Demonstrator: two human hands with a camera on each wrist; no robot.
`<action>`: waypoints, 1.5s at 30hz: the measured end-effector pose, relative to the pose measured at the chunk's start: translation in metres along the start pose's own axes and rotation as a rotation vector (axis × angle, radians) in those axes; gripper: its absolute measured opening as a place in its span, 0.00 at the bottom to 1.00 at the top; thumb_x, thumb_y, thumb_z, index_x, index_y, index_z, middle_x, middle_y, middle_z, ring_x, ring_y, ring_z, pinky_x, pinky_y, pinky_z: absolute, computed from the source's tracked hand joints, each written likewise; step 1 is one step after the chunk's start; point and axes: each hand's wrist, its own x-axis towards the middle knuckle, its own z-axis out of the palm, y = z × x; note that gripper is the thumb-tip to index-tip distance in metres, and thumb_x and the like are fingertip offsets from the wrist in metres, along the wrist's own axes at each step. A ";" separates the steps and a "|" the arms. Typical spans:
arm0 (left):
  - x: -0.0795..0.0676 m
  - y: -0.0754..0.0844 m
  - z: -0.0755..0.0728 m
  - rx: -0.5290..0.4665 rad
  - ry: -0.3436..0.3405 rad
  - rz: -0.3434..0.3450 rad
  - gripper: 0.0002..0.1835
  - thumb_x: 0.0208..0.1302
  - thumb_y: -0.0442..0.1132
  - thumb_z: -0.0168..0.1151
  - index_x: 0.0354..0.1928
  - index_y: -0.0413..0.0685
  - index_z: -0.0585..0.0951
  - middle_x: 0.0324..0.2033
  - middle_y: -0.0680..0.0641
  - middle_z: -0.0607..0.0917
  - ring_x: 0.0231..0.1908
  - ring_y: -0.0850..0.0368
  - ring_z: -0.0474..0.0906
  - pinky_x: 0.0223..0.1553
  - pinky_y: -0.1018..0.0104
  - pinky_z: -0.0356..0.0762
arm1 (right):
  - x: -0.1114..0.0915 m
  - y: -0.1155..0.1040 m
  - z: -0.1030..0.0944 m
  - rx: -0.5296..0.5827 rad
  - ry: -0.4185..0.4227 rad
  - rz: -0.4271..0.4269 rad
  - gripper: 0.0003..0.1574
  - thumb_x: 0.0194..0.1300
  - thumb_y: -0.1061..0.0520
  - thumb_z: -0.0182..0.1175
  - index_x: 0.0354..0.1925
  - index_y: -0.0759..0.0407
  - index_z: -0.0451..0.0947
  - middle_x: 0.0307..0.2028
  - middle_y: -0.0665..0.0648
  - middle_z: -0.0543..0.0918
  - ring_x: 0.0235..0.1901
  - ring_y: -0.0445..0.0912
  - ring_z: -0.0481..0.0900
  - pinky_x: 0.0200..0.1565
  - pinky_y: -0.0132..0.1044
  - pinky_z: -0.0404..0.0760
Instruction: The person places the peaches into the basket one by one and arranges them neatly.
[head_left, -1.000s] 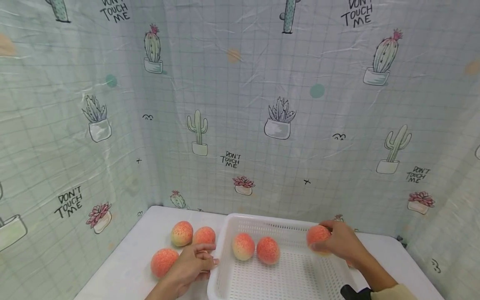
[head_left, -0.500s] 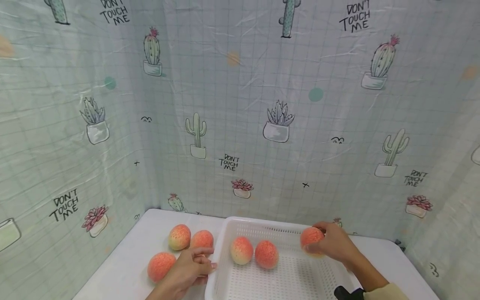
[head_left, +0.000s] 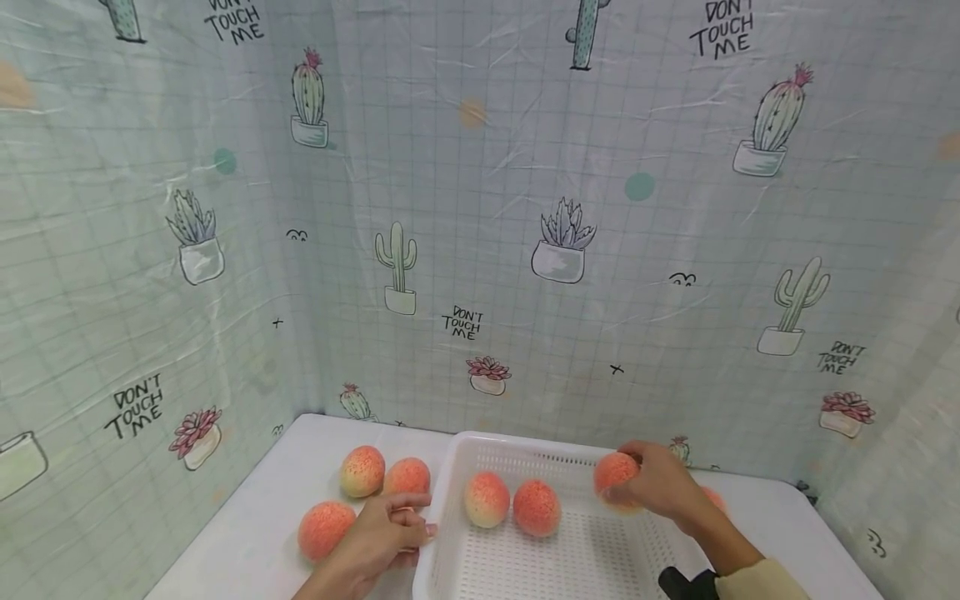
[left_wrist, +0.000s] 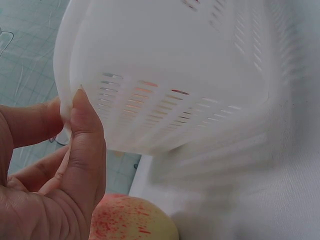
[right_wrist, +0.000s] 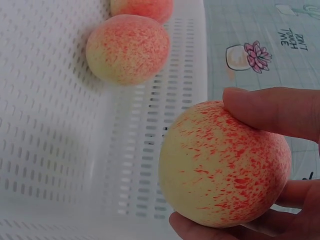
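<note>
My right hand (head_left: 660, 482) grips a red and yellow peach (right_wrist: 225, 165) between thumb and fingers, over the back right part of a white perforated plastic basket (head_left: 577, 575). Inside the basket, two more peaches, a paler one (head_left: 487, 500) and a redder one (head_left: 537, 508), lie side by side toward the left. My left hand (head_left: 378, 537) pinches the basket's left rim between thumb and fingers, as the left wrist view shows up close at the rim (left_wrist: 64, 75).
Several peaches lie on the white table (head_left: 240, 533) left of the basket, among them a front one (head_left: 326, 530) and a back one (head_left: 362, 472). Another peach (head_left: 714, 499) shows partly behind my right forearm. A cactus-print curtain (head_left: 480, 208) stands behind the table.
My right hand has moved a little to the left over the basket with the peach. A peach behind the right forearm shows more now. The left hand has stayed at the rim.
</note>
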 end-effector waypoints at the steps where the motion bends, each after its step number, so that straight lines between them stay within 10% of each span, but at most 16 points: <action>1: 0.000 0.000 0.000 -0.002 -0.002 0.001 0.33 0.61 0.31 0.74 0.67 0.32 0.74 0.29 0.53 0.81 0.28 0.59 0.77 0.31 0.66 0.79 | 0.001 0.000 0.000 -0.001 -0.001 0.000 0.42 0.44 0.56 0.81 0.58 0.66 0.80 0.49 0.61 0.87 0.45 0.51 0.83 0.43 0.48 0.84; 45: 0.000 -0.008 -0.004 0.053 -0.090 0.087 0.31 0.63 0.33 0.72 0.66 0.30 0.74 0.30 0.53 0.81 0.29 0.60 0.77 0.33 0.67 0.80 | 0.015 0.006 0.038 -0.094 -0.023 0.031 0.36 0.40 0.54 0.84 0.49 0.61 0.84 0.40 0.52 0.88 0.40 0.46 0.82 0.43 0.46 0.84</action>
